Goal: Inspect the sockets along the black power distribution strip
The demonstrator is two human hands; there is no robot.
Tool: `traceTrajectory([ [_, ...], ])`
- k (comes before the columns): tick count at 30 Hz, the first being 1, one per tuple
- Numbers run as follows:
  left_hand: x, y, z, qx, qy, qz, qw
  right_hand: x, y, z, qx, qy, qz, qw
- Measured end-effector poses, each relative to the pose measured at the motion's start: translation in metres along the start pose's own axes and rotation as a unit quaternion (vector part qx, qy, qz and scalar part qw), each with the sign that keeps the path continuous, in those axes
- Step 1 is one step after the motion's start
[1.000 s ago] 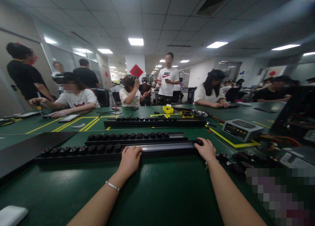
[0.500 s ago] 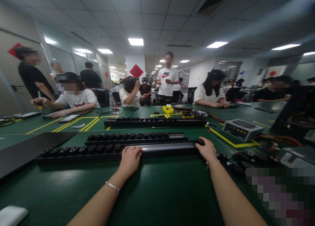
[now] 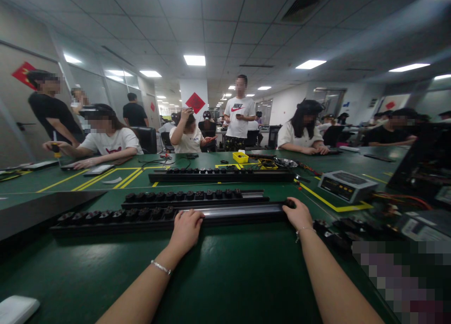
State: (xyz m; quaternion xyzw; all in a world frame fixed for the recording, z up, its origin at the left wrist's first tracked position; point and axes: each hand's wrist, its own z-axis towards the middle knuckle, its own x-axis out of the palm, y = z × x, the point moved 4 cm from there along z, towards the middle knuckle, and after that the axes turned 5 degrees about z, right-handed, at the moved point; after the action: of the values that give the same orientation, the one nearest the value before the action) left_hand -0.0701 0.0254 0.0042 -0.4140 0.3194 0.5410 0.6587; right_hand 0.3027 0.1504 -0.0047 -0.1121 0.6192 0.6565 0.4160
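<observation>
The left hand (image 3: 187,226) is grasping a long black metal rail (image 3: 243,213), half filled with round black modules (image 3: 144,213), half lying bare; the right hand (image 3: 298,213) is pinching another module (image 3: 291,203).

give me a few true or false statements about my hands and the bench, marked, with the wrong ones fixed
1. The left hand touches the near rail. True.
2. The right hand is empty. False: it holds a black piece.
3. The yellow tray lies beyond the near rail. True.
4. The silver box is left of the left hand. False: it is right of the right hand.
5. The near rail shows a bare stretch between the hands. True.
</observation>
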Motion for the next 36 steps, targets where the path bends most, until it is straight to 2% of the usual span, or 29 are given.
traceTrajectory([
  [28, -0.001, 0.0, -0.001, 0.0, 0.0, -0.009, 1.0, -0.007, -0.006, 0.002, 0.033, -0.02, 0.016, 0.999],
  [32, 0.0, 0.001, 0.0, -0.003, 0.005, -0.009, 1.0, -0.009, -0.005, 0.0, 0.06, -0.001, 0.011, 0.998],
  [36, 0.001, 0.002, 0.0, -0.001, 0.003, -0.005, 1.0, -0.01, -0.004, -0.001, 0.059, 0.002, 0.006, 0.998],
])
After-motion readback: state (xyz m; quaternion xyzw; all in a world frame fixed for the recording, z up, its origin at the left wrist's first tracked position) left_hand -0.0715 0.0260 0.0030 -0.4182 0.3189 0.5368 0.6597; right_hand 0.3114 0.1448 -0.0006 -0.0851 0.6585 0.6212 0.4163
